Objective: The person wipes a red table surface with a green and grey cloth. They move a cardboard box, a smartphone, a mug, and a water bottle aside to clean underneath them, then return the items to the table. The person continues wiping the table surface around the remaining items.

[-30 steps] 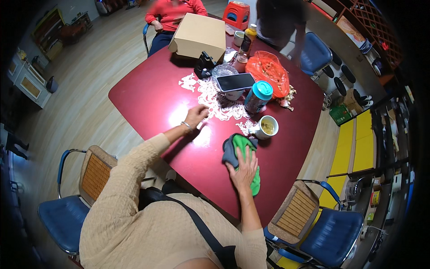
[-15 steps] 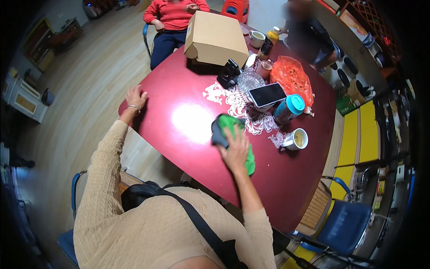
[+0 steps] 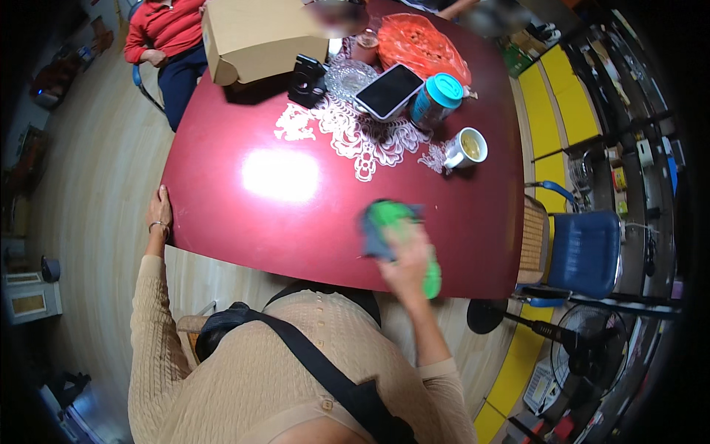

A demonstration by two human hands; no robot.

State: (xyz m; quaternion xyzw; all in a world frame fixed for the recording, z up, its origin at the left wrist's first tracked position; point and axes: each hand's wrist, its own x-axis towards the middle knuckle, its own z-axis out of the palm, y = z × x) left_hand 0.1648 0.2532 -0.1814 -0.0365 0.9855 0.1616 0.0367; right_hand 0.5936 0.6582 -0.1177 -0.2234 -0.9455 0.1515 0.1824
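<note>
A green and dark grey cloth lies bunched on the dark red table, near its front edge. My right hand presses on the cloth and holds it against the surface; the fingers are smeared by motion. At the table's left edge rests my left hand, its fingers stretched along the rim with nothing held. Beyond the cloth, to the right, stands a white mug with yellowish liquid.
Toward the back are a cardboard box, a black camera-like device, a glass bowl, a phone, a turquoise-lidded bottle and a red plastic bag. A person in red sits far left. A blue chair stands right.
My right hand has drawn the cloth toward the table's near edge. My left hand has shifted from the tabletop onto the left rim. The view has turned, and the table sits differently in it.
</note>
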